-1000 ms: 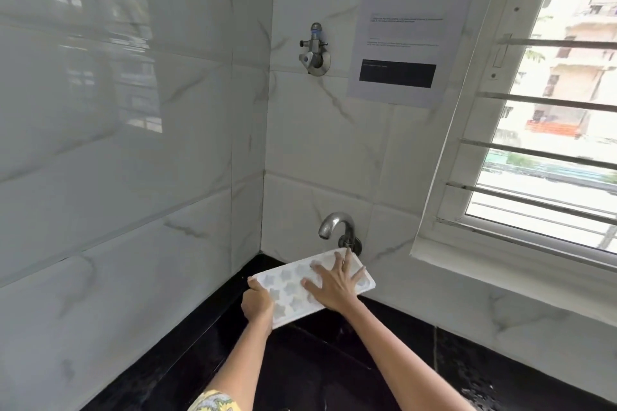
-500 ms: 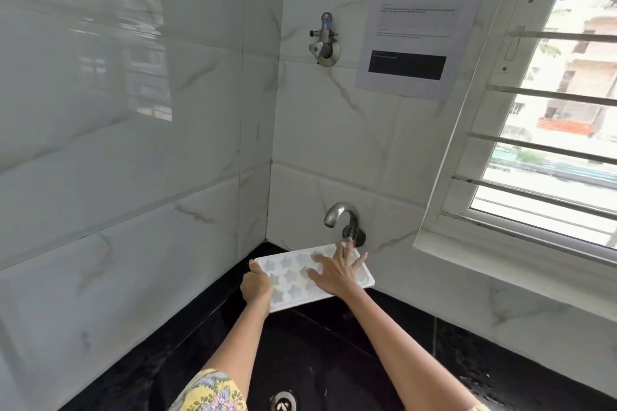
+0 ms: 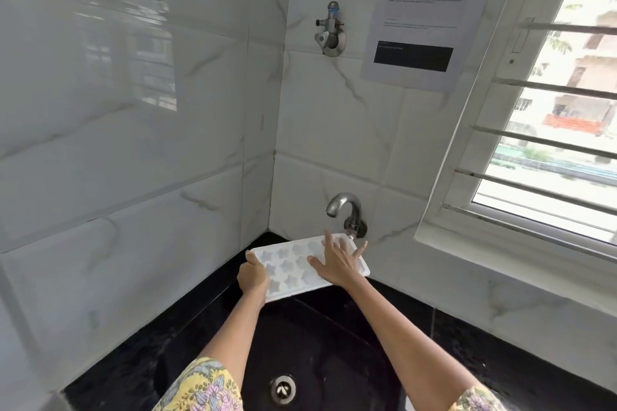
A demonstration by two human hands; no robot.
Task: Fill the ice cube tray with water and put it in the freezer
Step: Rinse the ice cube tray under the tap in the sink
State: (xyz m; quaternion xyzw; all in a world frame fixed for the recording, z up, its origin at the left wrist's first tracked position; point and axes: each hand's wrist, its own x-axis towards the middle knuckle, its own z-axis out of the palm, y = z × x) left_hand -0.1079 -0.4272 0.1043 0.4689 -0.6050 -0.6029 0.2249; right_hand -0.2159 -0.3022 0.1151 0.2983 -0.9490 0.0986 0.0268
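Observation:
A white ice cube tray (image 3: pixel 290 267) with star-shaped cells is held level above the black sink (image 3: pixel 320 344), just below the curved metal tap (image 3: pixel 340 203). My left hand (image 3: pixel 253 277) grips the tray's left edge. My right hand (image 3: pixel 339 262) lies flat on the tray's right half, fingers spread and straight, its fingertips reaching toward the tap's base. A thin stream of water seems to fall from the spout near my right fingertips. The cells under my right hand are hidden.
The sink has a round metal drain (image 3: pixel 283 389) and a black counter (image 3: pixel 500 354) around it. White marble tiles form a corner behind. A small wall valve (image 3: pixel 330 31) and a printed sheet (image 3: pixel 424 13) hang above the tap. A barred window (image 3: pixel 561 117) is at right.
The view has tilted down, showing the drain and both sleeves. The tray has levelled out under the tap. Both hands keep their places on the tray.

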